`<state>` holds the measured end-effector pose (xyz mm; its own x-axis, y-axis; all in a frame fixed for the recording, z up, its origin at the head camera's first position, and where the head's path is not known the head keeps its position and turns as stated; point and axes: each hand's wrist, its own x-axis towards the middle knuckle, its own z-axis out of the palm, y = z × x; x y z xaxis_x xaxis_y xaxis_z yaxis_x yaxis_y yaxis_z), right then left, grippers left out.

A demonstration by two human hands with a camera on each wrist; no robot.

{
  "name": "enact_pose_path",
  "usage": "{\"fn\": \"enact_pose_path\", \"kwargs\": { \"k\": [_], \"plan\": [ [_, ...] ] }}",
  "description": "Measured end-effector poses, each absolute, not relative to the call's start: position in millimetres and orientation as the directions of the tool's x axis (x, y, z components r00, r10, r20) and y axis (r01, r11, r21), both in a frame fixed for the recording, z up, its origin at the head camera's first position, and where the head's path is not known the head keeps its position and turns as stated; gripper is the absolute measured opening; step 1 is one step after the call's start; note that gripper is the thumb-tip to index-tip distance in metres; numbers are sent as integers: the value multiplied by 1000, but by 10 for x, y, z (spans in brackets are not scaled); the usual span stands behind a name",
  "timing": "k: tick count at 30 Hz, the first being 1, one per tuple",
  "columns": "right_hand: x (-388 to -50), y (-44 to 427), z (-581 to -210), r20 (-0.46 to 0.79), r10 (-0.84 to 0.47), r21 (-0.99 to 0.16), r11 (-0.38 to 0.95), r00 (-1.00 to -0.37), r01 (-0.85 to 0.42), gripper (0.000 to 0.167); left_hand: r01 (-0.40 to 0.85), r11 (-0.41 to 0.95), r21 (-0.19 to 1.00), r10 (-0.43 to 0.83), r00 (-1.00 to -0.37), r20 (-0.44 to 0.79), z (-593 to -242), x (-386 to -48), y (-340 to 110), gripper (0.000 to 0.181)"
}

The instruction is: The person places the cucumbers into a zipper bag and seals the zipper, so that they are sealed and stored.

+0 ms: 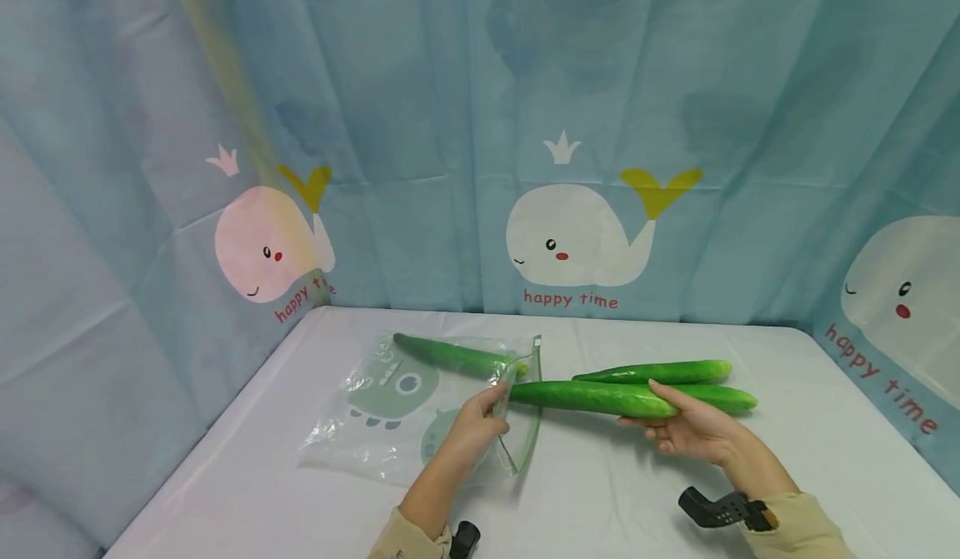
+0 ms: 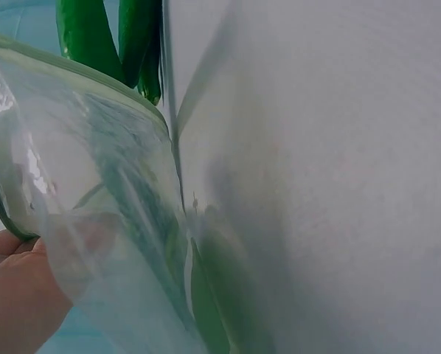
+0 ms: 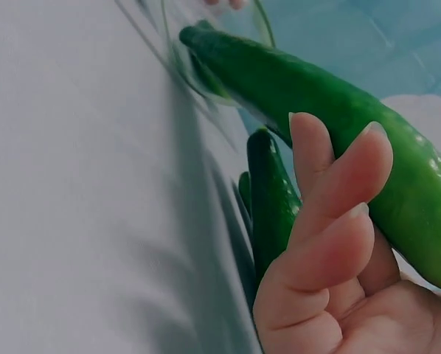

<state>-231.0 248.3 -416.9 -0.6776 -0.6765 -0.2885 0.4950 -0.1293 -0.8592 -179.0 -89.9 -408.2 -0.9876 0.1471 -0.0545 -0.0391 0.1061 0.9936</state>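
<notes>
My left hand (image 1: 474,427) pinches the edge of a clear zip bag (image 1: 337,426) printed with green cartoon figures, its mouth facing right and held apart. Inside the bag lies one cucumber (image 1: 450,356). My right hand (image 1: 693,430) grips a second cucumber (image 1: 592,397) near its paler end, and the darker tip points left at the bag's mouth. In the right wrist view that cucumber (image 3: 316,92) slants above the table, its tip at the bag's rim. The left wrist view has the bag's green rim (image 2: 80,70) curving over the fingers.
Two more cucumbers lie on the white table (image 1: 600,492), one (image 1: 667,371) behind the held one and another (image 1: 723,397) partly hidden by it and my right hand. A blue curtain (image 1: 420,126) with whale prints hangs behind and at both sides.
</notes>
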Motion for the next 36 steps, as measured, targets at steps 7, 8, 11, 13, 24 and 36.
{"fn": "enact_pose_path", "kwargs": {
  "k": [7, 8, 11, 13, 24, 36],
  "plan": [
    [-2314, 2355, -4213, -290, -687, -840, -151, -666, 521, 36, -22, 116, 993, 144, -989, -39, -4112, -1796, -893, 65],
    [-2317, 2337, -4217, -293, -687, -837, -152, -665, 525, 37, -21, 114, 993, 143, -989, -38, -4112, -1797, -893, 65],
    [-2325, 2287, -4223, -305, -684, -825, -157, -663, 542, 39, -24, 118, 993, 138, -990, -40, -4115, -1803, -894, 65],
    [-2329, 2262, -4224, -307, -684, -819, -163, -661, 550, 40, -30, 115, 993, 138, -989, -46, -4108, -1800, -892, 65],
    [-2336, 2122, -4232, -329, -668, -807, -168, -667, 566, 50, -36, 116, 993, 144, -988, -52, -4089, -1793, -891, 65],
    [-2358, 1982, -4260, -347, -653, -805, -161, -673, 571, 67, -59, 127, 990, 142, -987, -77, -4058, -1817, -882, 64]
  ]
}}
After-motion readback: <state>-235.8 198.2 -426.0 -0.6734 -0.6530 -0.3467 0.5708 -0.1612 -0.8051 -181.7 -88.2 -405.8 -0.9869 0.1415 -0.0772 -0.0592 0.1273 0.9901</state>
